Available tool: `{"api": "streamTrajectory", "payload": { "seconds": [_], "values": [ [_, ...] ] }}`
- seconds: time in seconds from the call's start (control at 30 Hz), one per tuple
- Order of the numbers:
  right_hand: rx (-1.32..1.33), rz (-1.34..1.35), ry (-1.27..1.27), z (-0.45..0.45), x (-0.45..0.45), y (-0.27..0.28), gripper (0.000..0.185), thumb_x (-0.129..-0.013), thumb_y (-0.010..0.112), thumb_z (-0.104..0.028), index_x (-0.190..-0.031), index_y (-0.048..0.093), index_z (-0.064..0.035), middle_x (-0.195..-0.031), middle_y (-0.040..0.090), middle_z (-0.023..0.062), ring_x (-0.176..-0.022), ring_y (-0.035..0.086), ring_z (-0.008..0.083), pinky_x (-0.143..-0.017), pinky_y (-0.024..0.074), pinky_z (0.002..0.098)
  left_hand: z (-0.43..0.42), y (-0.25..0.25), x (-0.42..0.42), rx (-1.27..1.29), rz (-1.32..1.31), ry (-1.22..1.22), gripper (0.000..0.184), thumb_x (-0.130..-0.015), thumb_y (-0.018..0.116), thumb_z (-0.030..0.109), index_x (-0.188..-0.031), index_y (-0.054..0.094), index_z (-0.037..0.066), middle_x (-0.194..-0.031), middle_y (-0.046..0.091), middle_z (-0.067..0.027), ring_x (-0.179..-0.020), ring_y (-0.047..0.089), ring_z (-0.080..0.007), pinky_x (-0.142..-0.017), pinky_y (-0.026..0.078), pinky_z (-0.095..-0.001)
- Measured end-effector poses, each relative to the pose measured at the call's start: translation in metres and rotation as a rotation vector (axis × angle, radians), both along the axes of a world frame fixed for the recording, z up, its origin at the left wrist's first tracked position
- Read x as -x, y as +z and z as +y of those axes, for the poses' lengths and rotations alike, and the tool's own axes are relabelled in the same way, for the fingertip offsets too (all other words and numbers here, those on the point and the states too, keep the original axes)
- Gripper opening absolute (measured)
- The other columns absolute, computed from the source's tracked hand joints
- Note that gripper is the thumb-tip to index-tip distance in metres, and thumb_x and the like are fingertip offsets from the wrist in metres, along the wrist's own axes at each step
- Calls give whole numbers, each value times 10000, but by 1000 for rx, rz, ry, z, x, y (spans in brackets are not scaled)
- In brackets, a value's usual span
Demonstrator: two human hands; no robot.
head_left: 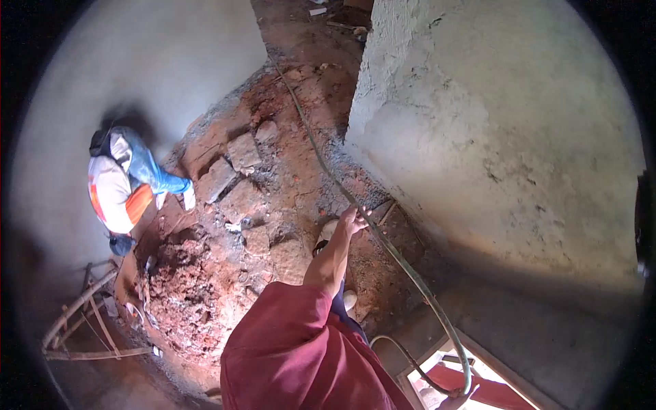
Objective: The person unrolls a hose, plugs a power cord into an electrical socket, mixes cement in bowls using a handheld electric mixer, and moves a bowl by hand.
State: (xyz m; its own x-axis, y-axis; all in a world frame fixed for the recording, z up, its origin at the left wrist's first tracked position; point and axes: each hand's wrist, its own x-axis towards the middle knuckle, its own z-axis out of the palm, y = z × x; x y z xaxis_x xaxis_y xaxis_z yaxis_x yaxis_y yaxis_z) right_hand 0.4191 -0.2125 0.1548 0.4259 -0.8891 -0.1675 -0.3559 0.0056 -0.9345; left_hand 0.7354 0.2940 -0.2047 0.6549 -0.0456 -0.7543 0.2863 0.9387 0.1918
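A long greenish hose runs from the far passage across the dirt floor and curves down to the lower right. My left hand, at the end of my outstretched arm, is closed around its middle stretch. At the bottom edge, where the hose bends back in a loop, my right hand grips it; part of this hand is cut off by the frame. My dark red sleeve covers much of the lower middle, and my shoes show partly behind the left arm.
Another person crouches against the left wall. Stone blocks and a heap of loose red soil lie on the uneven floor. A wooden pole frame stands lower left. A rough plastered wall rises on the right.
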Motion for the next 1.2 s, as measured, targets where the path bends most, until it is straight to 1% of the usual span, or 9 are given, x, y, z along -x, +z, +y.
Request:
{"api": "streamTrajectory", "payload": {
  "seconds": [0.13, 0.17, 0.23, 0.3, 0.4, 0.53, 0.7, 0.97, 1.2],
  "values": [
    [392, 289, 327, -145, -14, -125, 493, -913, 493, -220, -1387, 390, -134, -570, 451, -13, -479, 397, 112, -439, 353, 258, 44, 49, -12, -136, 159, -4, 156, -791, 694, 226, -875, 582, 157, -1033, 597, 3, -1120, 496, -194, -935, 348, -536],
    [1219, 604, 550, -135, -40, -134, 521, -906, 518, -286, -1392, 382, -157, -570, 521, 38, -522, 511, 150, -462, 406, 310, 53, 54, -11, -245, 119, -77, 157, -836, 663, 269, -909, 574, 161, -1043, 595, 12, -1142, 475, -186, -947, 342, -534],
    [1051, 1511, 455, -108, -131, -137, 491, -896, 428, -127, -1377, 429, -223, -771, 591, 48, -687, 569, 152, -614, 480, 341, 59, 58, -14, -283, 114, -116, 157, -859, 640, 284, -921, 566, 161, -1052, 595, 12, -1148, 469, -185, -950, 345, -527],
    [713, 499, 543, -58, -202, -154, 344, -920, 459, -227, -1201, 593, -82, -1101, 652, 92, -998, 626, 225, -828, 496, 348, 64, 60, -28, -330, 156, -168, 158, -906, 584, 291, -951, 538, 146, -1057, 606, -24, -1049, 526, -182, -863, 426, -459],
    [1244, 506, 722, 73, -337, -171, 304, -936, 453, -229, -1113, 644, -72, -1103, 651, 87, -992, 628, 213, -848, 488, 343, 36, 49, -25, -389, 194, -205, 167, -927, 537, 274, -1011, 538, 130, -1013, 622, -40, -1020, 566, -240, -865, 405, -502],
    [316, 389, 999, 333, -436, -128, 210, -872, 589, -231, -998, 677, -88, -1018, 670, 105, -868, 644, 197, -755, 497, 339, -19, 90, -4, -443, 130, -115, 191, -942, 485, 181, -1119, 451, 120, -783, 510, -7, -527, 429, -63, -353, 292, -169],
    [651, 807, 1757, 505, -427, -219, 623, -762, 604, -579, -1131, 590, -78, -1054, 611, 231, -1033, 573, 382, -868, 457, 450, -51, 160, 26, -896, -50, -212, 248, -953, 461, 186, -1150, 431, 40, -931, 607, -79, -790, 534, -145, -711, 448, -259],
    [455, 656, 1522, 536, -365, -188, 405, -864, 517, -451, -1039, 560, -88, -941, 625, 217, -919, 587, 418, -766, 452, 516, -41, 140, 105, -1211, -426, -676, 328, -958, 450, 245, -1203, 418, 30, -965, 593, -95, -814, 542, -144, -720, 454, -255],
    [70, 212, 1279, 418, -309, -140, 304, -799, 681, -290, -900, 622, -10, -728, 608, 155, -639, 581, 266, -637, 454, 369, 169, 34, 15, -217, 137, -180, 917, -808, 422, 718, -1447, 143, 123, -1419, 364, -149, -1329, 304, -326, -1055, 216, -571]
  ]
}}
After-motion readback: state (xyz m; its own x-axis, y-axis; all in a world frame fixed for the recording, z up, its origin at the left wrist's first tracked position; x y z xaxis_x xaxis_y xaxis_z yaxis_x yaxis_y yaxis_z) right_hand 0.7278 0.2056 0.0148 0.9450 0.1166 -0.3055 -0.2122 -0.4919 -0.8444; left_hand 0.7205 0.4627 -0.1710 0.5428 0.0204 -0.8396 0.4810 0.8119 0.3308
